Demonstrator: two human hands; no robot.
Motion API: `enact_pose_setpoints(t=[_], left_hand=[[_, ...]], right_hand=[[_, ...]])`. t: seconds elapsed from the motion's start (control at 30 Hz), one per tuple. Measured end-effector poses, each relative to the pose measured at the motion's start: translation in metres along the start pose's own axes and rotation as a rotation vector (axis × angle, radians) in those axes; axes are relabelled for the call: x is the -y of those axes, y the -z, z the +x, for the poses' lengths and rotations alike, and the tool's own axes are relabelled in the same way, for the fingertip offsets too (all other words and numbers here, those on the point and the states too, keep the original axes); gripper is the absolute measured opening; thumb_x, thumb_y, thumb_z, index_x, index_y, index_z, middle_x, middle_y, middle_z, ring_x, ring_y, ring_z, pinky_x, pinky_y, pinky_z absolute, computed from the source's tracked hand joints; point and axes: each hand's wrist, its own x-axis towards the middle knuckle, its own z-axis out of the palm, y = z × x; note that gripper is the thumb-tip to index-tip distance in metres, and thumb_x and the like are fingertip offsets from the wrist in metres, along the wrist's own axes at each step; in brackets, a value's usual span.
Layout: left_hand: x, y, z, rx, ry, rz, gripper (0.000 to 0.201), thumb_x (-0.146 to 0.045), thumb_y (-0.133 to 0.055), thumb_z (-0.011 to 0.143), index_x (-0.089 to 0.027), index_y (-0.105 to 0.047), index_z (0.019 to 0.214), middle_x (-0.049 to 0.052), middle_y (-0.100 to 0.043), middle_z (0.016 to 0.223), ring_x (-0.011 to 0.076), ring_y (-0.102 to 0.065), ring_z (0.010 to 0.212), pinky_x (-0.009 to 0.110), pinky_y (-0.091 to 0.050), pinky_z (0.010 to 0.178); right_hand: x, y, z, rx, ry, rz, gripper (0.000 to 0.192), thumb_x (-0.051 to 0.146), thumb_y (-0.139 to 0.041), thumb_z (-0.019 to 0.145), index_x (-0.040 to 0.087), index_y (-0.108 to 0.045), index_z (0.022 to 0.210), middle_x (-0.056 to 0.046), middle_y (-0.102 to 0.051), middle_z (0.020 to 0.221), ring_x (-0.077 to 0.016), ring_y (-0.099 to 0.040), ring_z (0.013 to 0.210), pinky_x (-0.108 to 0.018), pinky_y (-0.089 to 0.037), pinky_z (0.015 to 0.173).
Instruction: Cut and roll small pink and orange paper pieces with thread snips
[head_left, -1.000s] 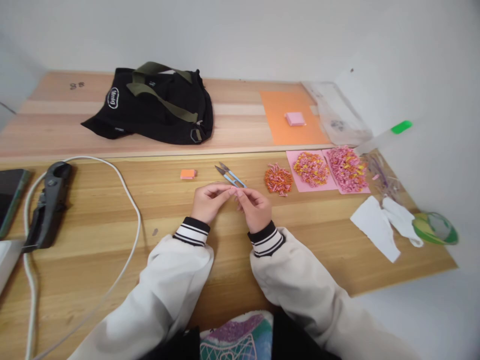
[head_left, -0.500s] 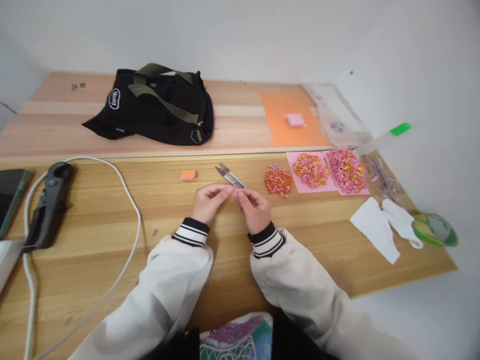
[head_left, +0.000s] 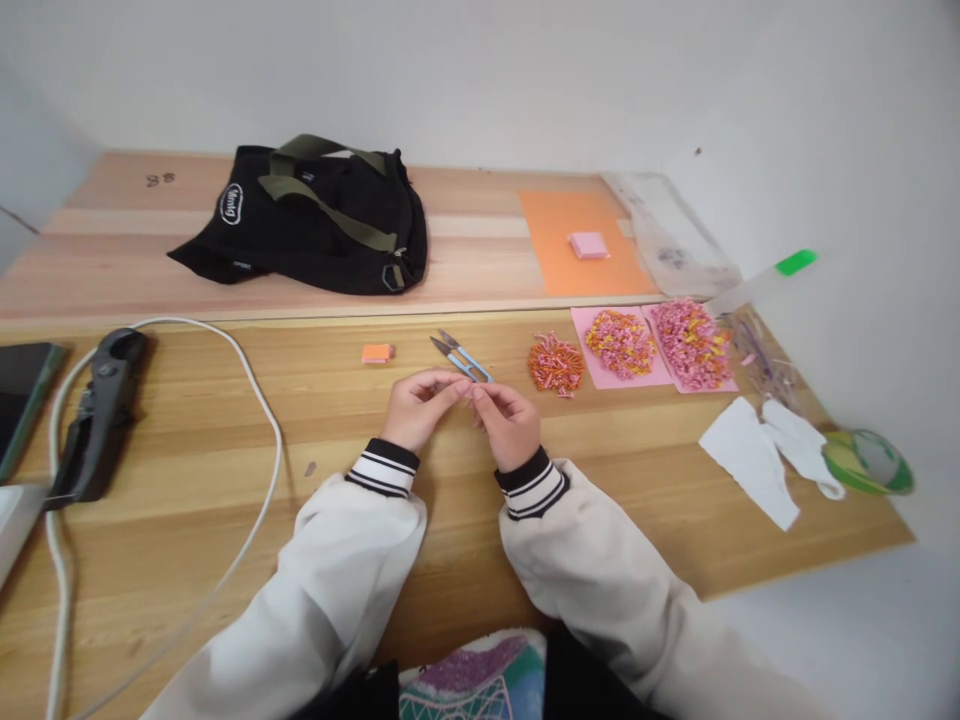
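My left hand (head_left: pixel 420 408) and my right hand (head_left: pixel 507 424) meet fingertip to fingertip over the front table, both closed in a pinch. Whatever lies between the fingers is too small to make out. Just beyond them rest blue-handled thread snips (head_left: pixel 461 357), blades pointing away to the left. A small stack of orange and pink paper pieces (head_left: pixel 376 353) lies left of the snips. To the right is a heap of orange and pink rolled pieces (head_left: pixel 555 364). Two further heaps, one pink and yellow (head_left: pixel 620 343) and one mostly pink (head_left: pixel 691 343), sit on pink paper squares.
A black bag (head_left: pixel 322 220) lies at the back left, and an orange sheet (head_left: pixel 551 240) bears a pink paper stack (head_left: pixel 587 245). White paper pieces (head_left: pixel 750 462) and a green tape roll (head_left: pixel 874 462) lie right. A white cable (head_left: pixel 276 440) loops past a black clamp-like tool (head_left: pixel 105 410).
The hands stay together in nearly the same place, with only slight finger movement. The whole view has shifted a little; nothing on the table has visibly moved.
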Motion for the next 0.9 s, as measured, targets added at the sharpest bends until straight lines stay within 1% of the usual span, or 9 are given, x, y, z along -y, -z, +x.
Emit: enact_pose_setpoints(t=[0.23,0.67,0.77,0.9], left_hand=[[0.0054,0.0015,0.0017,-0.011,-0.012,0.025,0.016,-0.027,-0.073,0.058,-0.014,-0.066,0.065,0.002,-0.068,0.063,0.0118,-0.060,0.060,0.024,-0.049,0.063],[0.0070,0.0034,0.0026,0.008,-0.031,0.109,0.019,-0.032,-0.066,0.066,-0.014,-0.067,0.067,0.004,-0.069,0.070,0.0140,-0.061,0.067,0.027,-0.049,0.070],[0.0070,0.0026,0.0023,-0.002,-0.029,0.113,0.019,-0.033,-0.066,0.066,-0.014,-0.067,0.067,0.004,-0.069,0.069,0.0140,-0.061,0.067,0.027,-0.049,0.070],[0.0069,0.0017,0.0020,-0.025,-0.020,0.089,0.018,-0.030,-0.070,0.061,-0.014,-0.067,0.067,0.003,-0.068,0.067,0.0139,-0.061,0.065,0.026,-0.049,0.067]], right_hand=[[-0.0032,-0.0002,-0.0004,0.000,0.003,-0.008,0.016,0.030,-0.061,0.067,0.015,-0.064,0.071,0.001,-0.058,0.053,-0.0070,-0.046,0.041,-0.021,-0.041,0.041],[-0.0021,-0.0019,0.0011,-0.010,-0.028,0.009,0.018,0.032,-0.062,0.066,0.014,-0.063,0.070,0.002,-0.056,0.052,-0.0065,-0.045,0.040,-0.021,-0.040,0.040],[-0.0028,-0.0018,0.0011,-0.009,-0.028,0.005,0.019,0.032,-0.062,0.066,0.014,-0.063,0.070,0.002,-0.056,0.053,-0.0065,-0.045,0.040,-0.021,-0.040,0.040],[-0.0038,-0.0008,0.0007,0.019,-0.016,0.003,0.019,0.033,-0.062,0.068,0.015,-0.064,0.072,0.002,-0.057,0.054,-0.0065,-0.045,0.041,-0.021,-0.039,0.041]])
